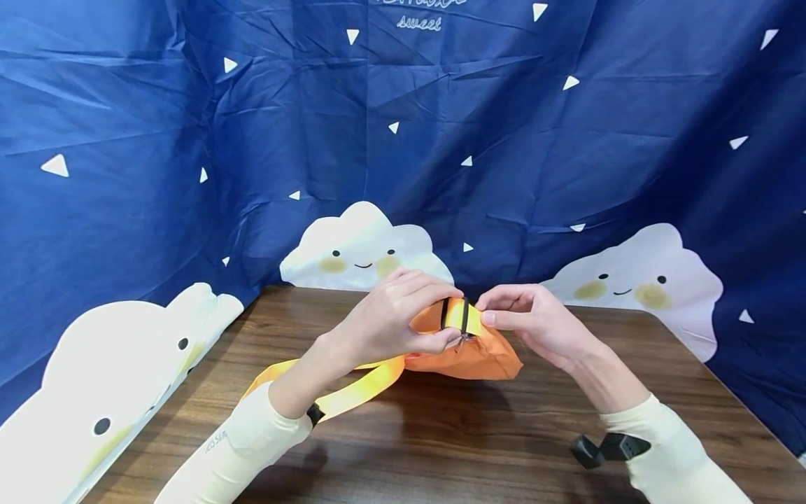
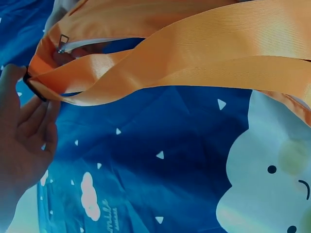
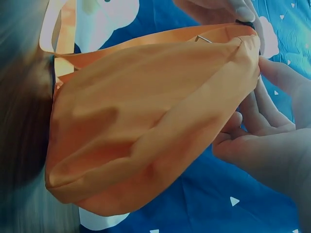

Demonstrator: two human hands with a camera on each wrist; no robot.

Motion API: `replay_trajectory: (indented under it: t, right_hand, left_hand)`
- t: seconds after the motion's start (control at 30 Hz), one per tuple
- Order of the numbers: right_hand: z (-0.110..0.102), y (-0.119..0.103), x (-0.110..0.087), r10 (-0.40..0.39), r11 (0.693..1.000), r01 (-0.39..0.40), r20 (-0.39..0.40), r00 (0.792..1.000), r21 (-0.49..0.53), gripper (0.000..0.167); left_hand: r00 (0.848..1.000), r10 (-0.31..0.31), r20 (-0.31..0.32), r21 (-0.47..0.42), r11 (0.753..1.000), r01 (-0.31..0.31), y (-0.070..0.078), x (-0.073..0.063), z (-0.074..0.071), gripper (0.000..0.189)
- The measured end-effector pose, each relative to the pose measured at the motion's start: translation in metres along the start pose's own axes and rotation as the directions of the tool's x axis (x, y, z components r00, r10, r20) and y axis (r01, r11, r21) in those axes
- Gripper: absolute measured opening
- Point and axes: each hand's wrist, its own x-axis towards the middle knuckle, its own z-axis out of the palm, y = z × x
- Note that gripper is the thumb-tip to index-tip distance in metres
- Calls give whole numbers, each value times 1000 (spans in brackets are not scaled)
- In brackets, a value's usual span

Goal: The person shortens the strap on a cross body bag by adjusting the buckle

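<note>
An orange fabric bag is held up at the table's middle by both hands, its body filling much of the right wrist view. My left hand grips a black strap slider between thumb and fingers, with the yellow-orange webbing strap threaded through it. On the other side, my right hand pinches the strap's end by the bag's corner with thumb and forefinger. A zipper pull hangs beside the partly open zip in the left wrist view. The strap loops back under my left forearm.
The brown wooden table spreads beneath the bag. A blue curtain with white triangles and smiling clouds stands behind the table and along its sides. A black wrist device is on my right sleeve.
</note>
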Motion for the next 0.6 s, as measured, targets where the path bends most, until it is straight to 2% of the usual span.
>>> replay_trajectory:
  t: [0.37, 0.6]
  right_hand:
    - [13, 0, 1, -26, 999, 25, -50, 998, -21, 15]
    - [15, 0, 2, -44, 998, 47, -59, 997, 47, 18]
  left_hand:
    - [1000, 9, 13, -12, 1000, -9, 3, -1, 5, 39]
    - [1000, -2, 28, -29, 1000, 3, 3, 0, 6, 41]
